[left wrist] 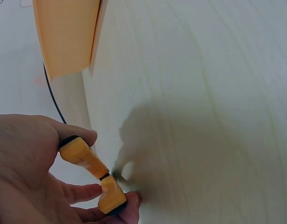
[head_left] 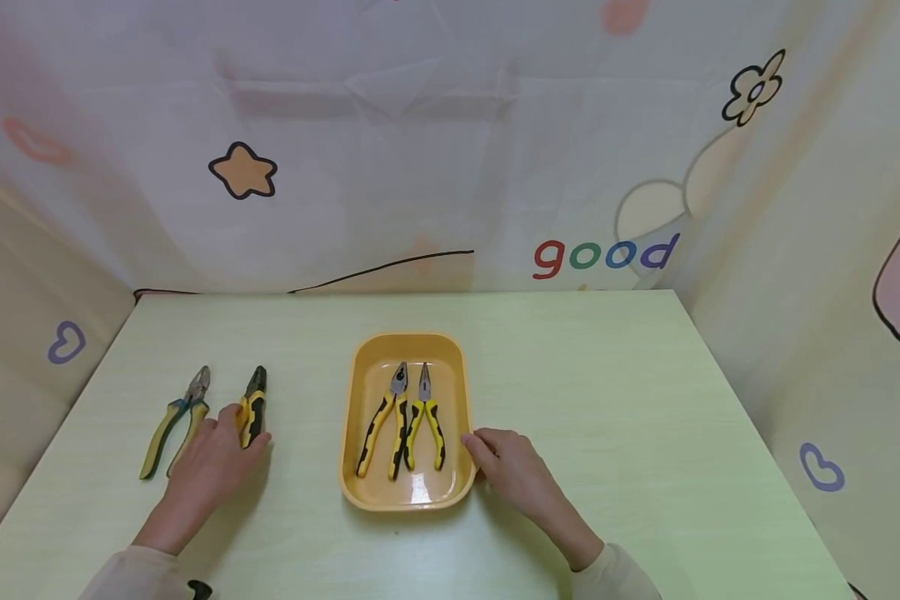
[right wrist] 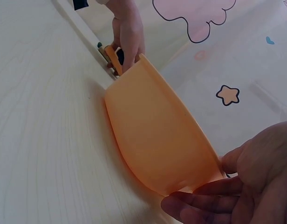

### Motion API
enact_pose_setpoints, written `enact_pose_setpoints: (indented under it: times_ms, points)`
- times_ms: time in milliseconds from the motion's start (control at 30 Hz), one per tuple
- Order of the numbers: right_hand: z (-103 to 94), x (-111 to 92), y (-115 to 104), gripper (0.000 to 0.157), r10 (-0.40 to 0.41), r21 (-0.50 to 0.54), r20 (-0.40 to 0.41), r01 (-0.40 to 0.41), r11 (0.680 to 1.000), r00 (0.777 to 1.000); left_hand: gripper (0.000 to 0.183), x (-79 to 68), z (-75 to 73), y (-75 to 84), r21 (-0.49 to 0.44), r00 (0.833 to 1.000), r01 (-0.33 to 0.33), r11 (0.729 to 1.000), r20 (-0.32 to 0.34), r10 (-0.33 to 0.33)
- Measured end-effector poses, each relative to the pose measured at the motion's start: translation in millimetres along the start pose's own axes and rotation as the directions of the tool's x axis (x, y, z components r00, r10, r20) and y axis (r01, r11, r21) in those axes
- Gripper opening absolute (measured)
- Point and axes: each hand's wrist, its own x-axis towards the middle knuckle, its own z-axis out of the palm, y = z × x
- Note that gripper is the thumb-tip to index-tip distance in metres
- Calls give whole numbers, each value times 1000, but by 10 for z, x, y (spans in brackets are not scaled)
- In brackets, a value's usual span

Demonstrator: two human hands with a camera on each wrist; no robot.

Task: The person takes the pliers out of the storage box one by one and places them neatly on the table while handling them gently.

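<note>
My left hand (head_left: 213, 462) grips black-and-yellow pliers (head_left: 257, 404) by the handles at the table's left side, their dark jaws pointing away from me. In the left wrist view, thumb and fingers close around the two handles (left wrist: 83, 156). Just left of that hand lie worn pliers (head_left: 174, 408) with spread yellow-green handles. My right hand (head_left: 513, 467) holds the yellow tray (head_left: 378, 375) at its right side. Its thumb is at the rim and its fingers (right wrist: 199, 200) are low against the wall. Inside the tray are combination pliers (head_left: 401, 417) and smaller long-nose pliers (head_left: 424, 387), side by side.
The pale green table (head_left: 607, 400) extends right of the tray. Behind it hangs a printed cloth (head_left: 420, 183) with a star and the word "good", and more cloth closes off both sides.
</note>
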Motion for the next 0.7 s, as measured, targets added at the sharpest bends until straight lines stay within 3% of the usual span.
enact_pose_setpoints:
  times_ms: [700]
  points:
    - [1,-12,-8,29,6,10,-4,-6,1000,1000,80,-5,-13,16,16,1000,6,1000,-2,-6]
